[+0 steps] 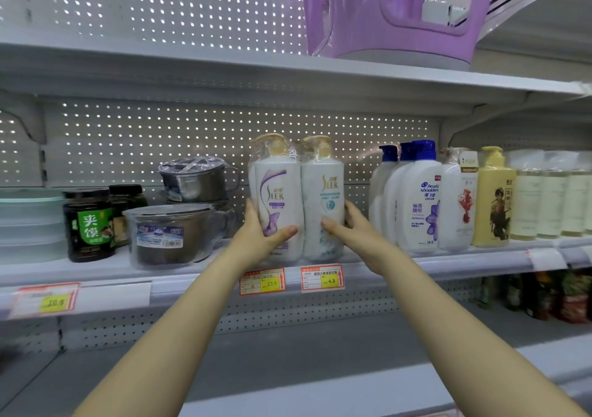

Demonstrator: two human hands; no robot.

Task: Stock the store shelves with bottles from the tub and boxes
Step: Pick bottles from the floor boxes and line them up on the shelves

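Two white SLEK pump bottles with cream caps, wrapped in clear film, stand upright side by side on the middle shelf (pixel 198 266). The left bottle (pixel 278 192) has a purple label; my left hand (pixel 261 232) grips its lower part from the left, thumb across the front. The right bottle (pixel 322 192) has a teal and yellow label; my right hand (pixel 352 226) holds it from the right, thumb on its front. The two bottles touch each other. The tub and boxes are out of view.
Right of the pair stand white bottles with blue pumps (pixel 416 198), a white bottle with a red design (pixel 458 202) and a yellow pump bottle (pixel 493 198). To the left are steel pots (pixel 173 234) and dark jars (pixel 88 224). A purple plastic stool (pixel 394 12) sits on the upper shelf.
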